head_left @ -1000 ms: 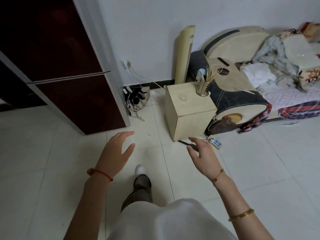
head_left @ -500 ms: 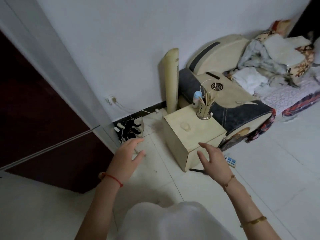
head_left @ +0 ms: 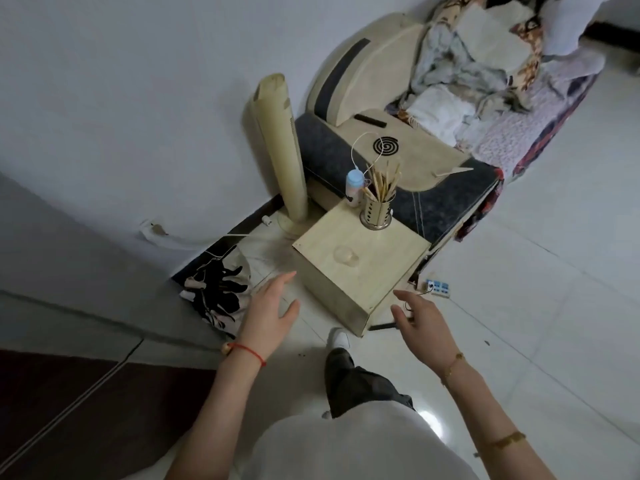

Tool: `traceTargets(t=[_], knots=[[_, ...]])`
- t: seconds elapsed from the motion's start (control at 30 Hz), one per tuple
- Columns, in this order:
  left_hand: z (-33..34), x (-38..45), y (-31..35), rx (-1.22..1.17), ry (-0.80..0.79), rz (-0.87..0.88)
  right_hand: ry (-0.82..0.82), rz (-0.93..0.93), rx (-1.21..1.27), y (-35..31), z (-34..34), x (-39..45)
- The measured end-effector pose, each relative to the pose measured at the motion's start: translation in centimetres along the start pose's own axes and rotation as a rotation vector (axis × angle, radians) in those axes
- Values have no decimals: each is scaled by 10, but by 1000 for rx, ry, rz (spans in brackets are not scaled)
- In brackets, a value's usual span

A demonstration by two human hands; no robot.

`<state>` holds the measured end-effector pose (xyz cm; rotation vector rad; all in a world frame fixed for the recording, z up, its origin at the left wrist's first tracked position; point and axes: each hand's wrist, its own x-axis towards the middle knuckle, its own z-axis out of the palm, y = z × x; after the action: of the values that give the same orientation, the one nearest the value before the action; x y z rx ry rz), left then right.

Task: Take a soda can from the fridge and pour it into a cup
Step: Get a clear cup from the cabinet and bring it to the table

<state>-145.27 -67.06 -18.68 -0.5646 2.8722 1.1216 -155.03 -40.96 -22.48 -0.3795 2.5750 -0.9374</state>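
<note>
A clear plastic cup (head_left: 346, 255) stands on the pale wooden box table (head_left: 388, 251) in the middle of the view. My left hand (head_left: 270, 313) hovers open over the floor, left of the box's near corner. My right hand (head_left: 422, 323) is open too, low at the box's right front edge, touching nothing. The dark red fridge (head_left: 69, 410) fills the bottom left corner, with its doors closed. No soda can is in sight.
A metal holder of chopsticks (head_left: 377, 209) and a small blue-capped bottle (head_left: 355, 185) stand at the box's far edge. A tall cream tower fan (head_left: 280, 154) stands by the wall. A black-and-white bag (head_left: 218, 292), a power strip (head_left: 438, 287) and a cluttered sofa (head_left: 450, 133) surround the box.
The view has swung and tilted right, closer to the wooden box. The fridge has slid to the bottom left. Both hands stay open and spread, now flanking the box's near corner.
</note>
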Motion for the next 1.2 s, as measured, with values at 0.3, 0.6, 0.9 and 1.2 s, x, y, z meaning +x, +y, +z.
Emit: traceTargets(t=[0.3,0.6,0.9,1.2], knots=[[17,136,-22,-3,-211,-78,13,152,55,-2,14,106],[40,258,-41,23,-331,-62,34,375,170,4,25,230],[123,328,-81,133,-605,-26,-44,727,399,53,77,283],[210,363,-140,187,-709,-2,42,854,529,100,159,307]])
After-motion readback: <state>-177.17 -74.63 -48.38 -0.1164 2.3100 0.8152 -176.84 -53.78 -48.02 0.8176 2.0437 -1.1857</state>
